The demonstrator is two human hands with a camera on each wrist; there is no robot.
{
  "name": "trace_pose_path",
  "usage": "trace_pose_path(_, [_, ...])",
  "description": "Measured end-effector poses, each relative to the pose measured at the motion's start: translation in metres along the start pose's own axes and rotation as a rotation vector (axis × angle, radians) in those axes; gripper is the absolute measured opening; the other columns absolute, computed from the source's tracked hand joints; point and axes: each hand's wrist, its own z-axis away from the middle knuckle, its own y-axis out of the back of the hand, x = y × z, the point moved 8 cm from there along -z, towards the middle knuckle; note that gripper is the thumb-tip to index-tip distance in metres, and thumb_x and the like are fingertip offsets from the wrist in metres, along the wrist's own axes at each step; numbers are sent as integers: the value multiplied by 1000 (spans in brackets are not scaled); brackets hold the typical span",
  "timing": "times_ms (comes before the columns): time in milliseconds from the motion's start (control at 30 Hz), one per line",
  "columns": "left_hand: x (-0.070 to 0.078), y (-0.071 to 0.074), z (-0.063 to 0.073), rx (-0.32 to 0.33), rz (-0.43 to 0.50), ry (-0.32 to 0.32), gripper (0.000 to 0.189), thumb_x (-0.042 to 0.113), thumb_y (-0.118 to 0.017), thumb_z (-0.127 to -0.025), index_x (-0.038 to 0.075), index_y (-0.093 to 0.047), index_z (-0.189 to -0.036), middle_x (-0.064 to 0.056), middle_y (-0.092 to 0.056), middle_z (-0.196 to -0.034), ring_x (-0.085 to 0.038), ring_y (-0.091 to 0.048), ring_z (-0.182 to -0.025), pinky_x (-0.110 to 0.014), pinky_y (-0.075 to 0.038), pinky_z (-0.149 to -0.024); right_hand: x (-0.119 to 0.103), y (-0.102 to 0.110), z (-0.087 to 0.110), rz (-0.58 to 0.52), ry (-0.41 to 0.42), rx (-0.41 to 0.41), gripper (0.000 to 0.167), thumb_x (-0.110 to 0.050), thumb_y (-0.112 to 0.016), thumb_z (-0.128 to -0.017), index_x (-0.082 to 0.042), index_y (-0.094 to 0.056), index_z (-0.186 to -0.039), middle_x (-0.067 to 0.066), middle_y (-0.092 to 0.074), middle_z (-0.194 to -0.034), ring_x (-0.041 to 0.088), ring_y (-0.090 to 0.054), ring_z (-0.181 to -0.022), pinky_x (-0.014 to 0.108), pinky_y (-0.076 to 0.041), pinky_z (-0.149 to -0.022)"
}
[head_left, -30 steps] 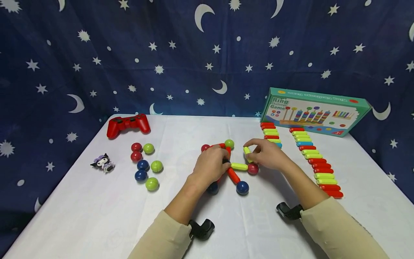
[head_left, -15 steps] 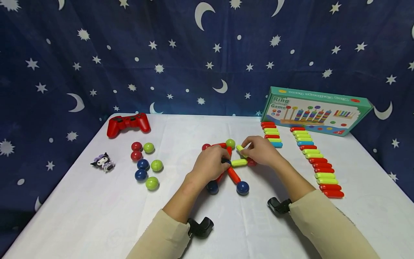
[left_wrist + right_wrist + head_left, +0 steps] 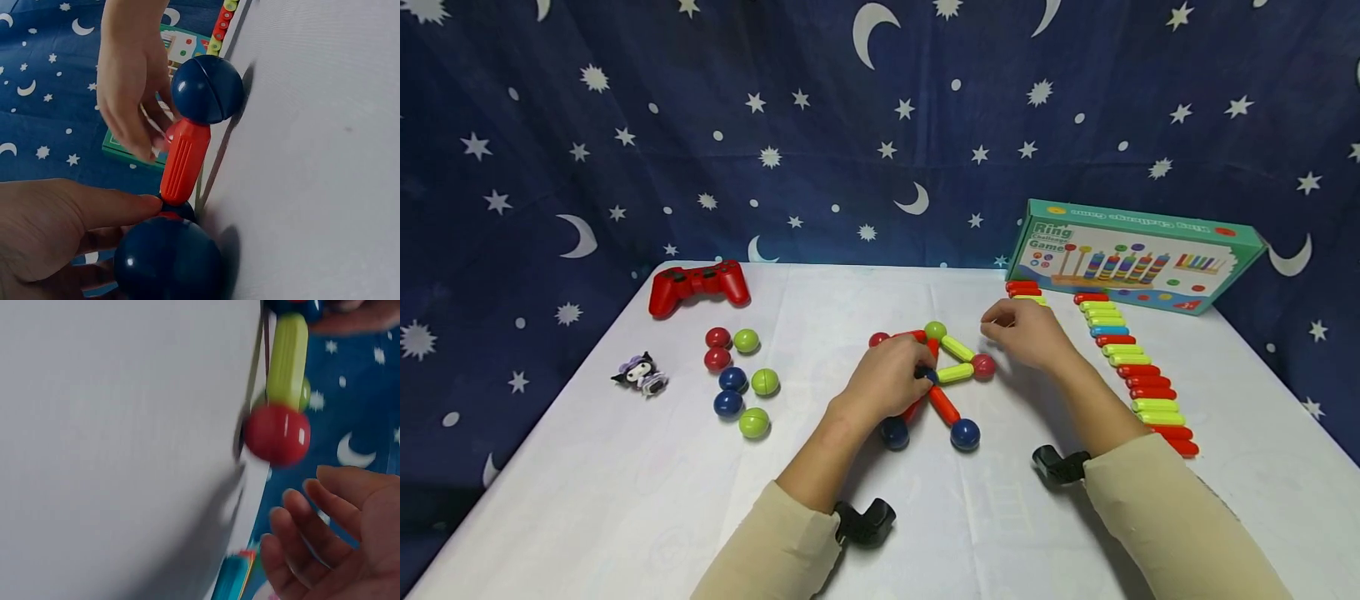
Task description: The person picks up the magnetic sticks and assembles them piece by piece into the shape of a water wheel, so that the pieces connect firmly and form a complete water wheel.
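Observation:
My left hand (image 3: pixel 887 375) holds the blue ball (image 3: pixel 931 375) in the middle of a flat figure of balls and rods; its thumb presses that ball in the left wrist view. A red rod (image 3: pixel 943 406) runs from the middle to a blue ball (image 3: pixel 965 434) at the near side. Two yellow-green rods meet at a red ball (image 3: pixel 983 367): the lower rod (image 3: pixel 956 372) comes from the middle, the upper rod (image 3: pixel 957 347) from a green ball (image 3: pixel 935 332). Right of that red ball, my right hand (image 3: pixel 1026 333) holds nothing, fingers loosely bent. My left hand covers the figure's left part.
Loose red, green and blue balls (image 3: pixel 733 379) lie at the left, near a small figurine (image 3: pixel 642 374) and a red game controller (image 3: pixel 700 287). At the right, coloured rods (image 3: pixel 1138 371) lie in columns before a green game box (image 3: pixel 1135 257).
My right hand has placed a yellow-green rod between the green ball and the red ball, let it go, and drawn back to the right. My left hand has stayed on the figure.

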Motion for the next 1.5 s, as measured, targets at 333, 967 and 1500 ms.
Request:
trace_pose_path(333, [0, -1, -1, 8, 2, -41, 22, 12, -78, -91, 12, -80, -113, -5, -75, -112, -22, -64, -105, -39, -54, -99, 51, 27, 11, 219, -152, -28, 42, -17, -67, -96, 3, -63, -134, 29, -60, -130, 46, -52, -119, 63, -47, -103])
trace_pose_path(967, [5, 3, 2, 126, -132, 20, 18, 27, -83, -89, 11, -81, -96, 2, -71, -80, -15, -55, -82, -35, -48, -76, 34, 3, 20, 63, -118, -161, 50, -23, -66, -100, -4, -55, -144, 21, -67, -109, 23, -65, -80, 34, -52, -74])
trace_pose_path(1500, [4, 3, 3, 131, -131, 23, 18, 27, -83, -89, 11, -81, -97, -1, -70, -85, -17, -61, -84, -35, -50, -76, -1, -35, 33, -135, -100, -271, 44, -28, -69, -98, -6, -60, -136, 13, -66, -99, 20, -63, -79, 29, -55, -70])
